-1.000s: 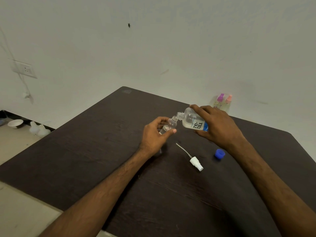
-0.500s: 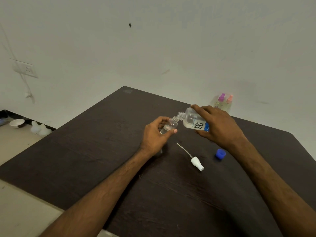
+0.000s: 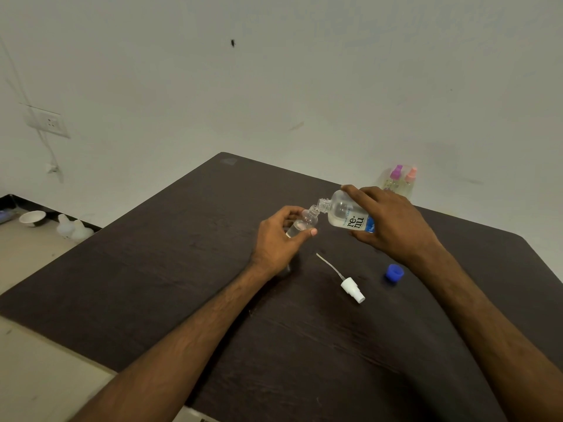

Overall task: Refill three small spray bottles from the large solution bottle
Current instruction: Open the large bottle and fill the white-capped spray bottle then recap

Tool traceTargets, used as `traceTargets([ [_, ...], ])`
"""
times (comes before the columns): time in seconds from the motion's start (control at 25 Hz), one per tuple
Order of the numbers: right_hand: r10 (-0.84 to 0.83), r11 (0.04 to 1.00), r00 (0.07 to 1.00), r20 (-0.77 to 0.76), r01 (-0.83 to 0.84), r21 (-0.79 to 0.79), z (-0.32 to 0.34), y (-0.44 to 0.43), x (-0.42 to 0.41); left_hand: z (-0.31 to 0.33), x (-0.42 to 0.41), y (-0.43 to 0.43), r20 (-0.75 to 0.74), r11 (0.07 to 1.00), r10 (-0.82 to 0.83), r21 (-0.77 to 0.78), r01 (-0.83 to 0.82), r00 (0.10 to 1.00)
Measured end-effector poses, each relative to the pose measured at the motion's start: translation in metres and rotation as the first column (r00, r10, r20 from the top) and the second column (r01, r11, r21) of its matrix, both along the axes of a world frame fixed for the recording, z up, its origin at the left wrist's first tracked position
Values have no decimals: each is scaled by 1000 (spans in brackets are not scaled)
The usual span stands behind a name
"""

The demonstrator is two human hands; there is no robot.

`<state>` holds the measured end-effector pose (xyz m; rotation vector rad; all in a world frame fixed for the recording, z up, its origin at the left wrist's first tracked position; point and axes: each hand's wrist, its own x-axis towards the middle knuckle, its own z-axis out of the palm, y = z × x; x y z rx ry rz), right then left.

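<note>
Head view: a dark wood-grain surface (image 3: 182, 269) stands against a pale wall with a socket (image 3: 48, 123). A bowl (image 3: 32, 217) sits on the floor beyond the left edge. Over the middle of the surface, the left hand (image 3: 277, 242) has its grip curled round a tilted, uncapped small spray bottle (image 3: 304, 223). The right hand (image 3: 393, 223) grips the tipped large solution bottle (image 3: 344, 213), whose mouth is just at the small one's neck. A spray head (image 3: 352, 286) and a blue cap (image 3: 394, 273) lie between the forearms. Two capped bottles (image 3: 396, 181) stand at the far right edge. Both forearms cross the near edge.
</note>
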<state>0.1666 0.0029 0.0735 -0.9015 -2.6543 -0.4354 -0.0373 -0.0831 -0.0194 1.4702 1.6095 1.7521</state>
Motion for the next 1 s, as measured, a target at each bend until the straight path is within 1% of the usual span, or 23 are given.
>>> traceTargets([
  [1.0,7,1000,1000,2,-8,9,3,-1,-1,2,1,-3,10,1000,10,2,-10,1000],
])
